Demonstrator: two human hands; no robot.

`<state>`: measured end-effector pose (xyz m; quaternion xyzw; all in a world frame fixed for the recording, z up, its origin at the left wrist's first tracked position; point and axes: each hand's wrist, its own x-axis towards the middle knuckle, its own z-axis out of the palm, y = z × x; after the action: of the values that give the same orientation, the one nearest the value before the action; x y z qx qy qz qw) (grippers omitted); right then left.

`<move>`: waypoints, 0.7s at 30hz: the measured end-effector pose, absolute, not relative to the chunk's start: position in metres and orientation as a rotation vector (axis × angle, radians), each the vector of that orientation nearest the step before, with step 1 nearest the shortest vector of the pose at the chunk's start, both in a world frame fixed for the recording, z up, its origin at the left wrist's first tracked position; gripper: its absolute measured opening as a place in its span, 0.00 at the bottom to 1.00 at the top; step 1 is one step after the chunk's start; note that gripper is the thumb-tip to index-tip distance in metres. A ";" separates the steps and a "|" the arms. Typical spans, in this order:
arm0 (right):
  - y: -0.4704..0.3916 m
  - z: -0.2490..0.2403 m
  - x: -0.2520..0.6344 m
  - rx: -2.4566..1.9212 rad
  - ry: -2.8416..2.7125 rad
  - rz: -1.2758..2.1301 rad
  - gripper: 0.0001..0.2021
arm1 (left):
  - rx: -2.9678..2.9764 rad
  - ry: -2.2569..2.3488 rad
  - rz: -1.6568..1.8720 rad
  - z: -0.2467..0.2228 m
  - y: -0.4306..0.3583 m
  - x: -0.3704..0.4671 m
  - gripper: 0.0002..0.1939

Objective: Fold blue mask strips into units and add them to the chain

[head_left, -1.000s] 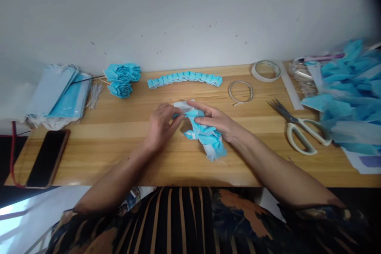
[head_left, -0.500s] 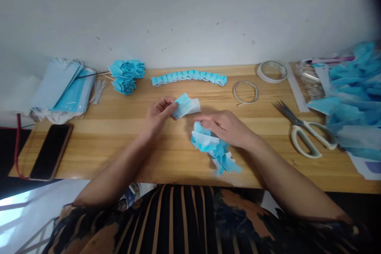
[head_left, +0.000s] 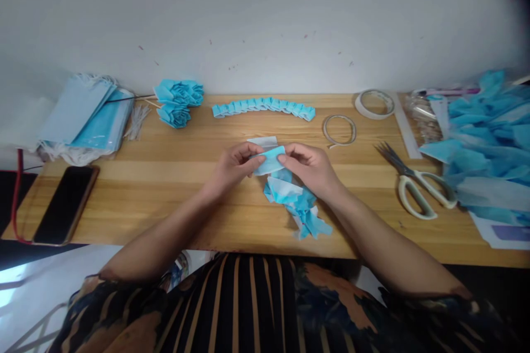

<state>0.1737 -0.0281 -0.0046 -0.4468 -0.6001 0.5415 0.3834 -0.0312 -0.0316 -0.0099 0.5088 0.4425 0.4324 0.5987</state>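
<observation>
Between my two hands is a small piece of blue mask fabric (head_left: 270, 160), stretched level above the wooden table. My left hand (head_left: 237, 168) pinches its left end with thumb and fingers. The right end is pinched by my right hand (head_left: 308, 168). Just behind the piece shows a pale strip (head_left: 263, 142); whether it belongs to the same piece I cannot tell. Below my right hand lies a crumpled heap of blue and white fabric pieces (head_left: 304, 207). Farther back, a row of folded blue pleats (head_left: 264, 105) lies in a shallow arc.
Blue fabric flowers (head_left: 178, 100), white ties (head_left: 138, 121), face masks (head_left: 78, 113) and a phone (head_left: 66, 204) lie left. To the right are a tape roll (head_left: 375, 103), a thin ring of tape (head_left: 339, 130), scissors (head_left: 416, 179) and a blue fabric pile (head_left: 492, 143). A wall (head_left: 265, 22) stands behind.
My right hand has come up from beside the crumpled heap and taken the right end of the blue piece. The piece now sits lower and is held by both hands.
</observation>
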 end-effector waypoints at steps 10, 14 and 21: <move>-0.023 -0.006 0.174 -1.186 -1.347 1.354 0.12 | 1.143 1.049 1.131 -0.013 -0.025 -0.036 0.19; -0.021 -0.009 0.175 -1.196 -1.333 1.353 0.12 | 1.127 1.034 1.135 -0.016 -0.024 -0.035 0.19; -0.021 -0.013 0.175 -1.216 -1.294 1.384 0.12 | 1.113 1.030 1.136 -0.020 -0.021 -0.037 0.19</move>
<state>0.1747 -0.0214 -0.0130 -0.4874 -0.5188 0.5547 0.4307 -0.0369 -0.0214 -0.0197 0.4769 0.4413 0.4867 0.5839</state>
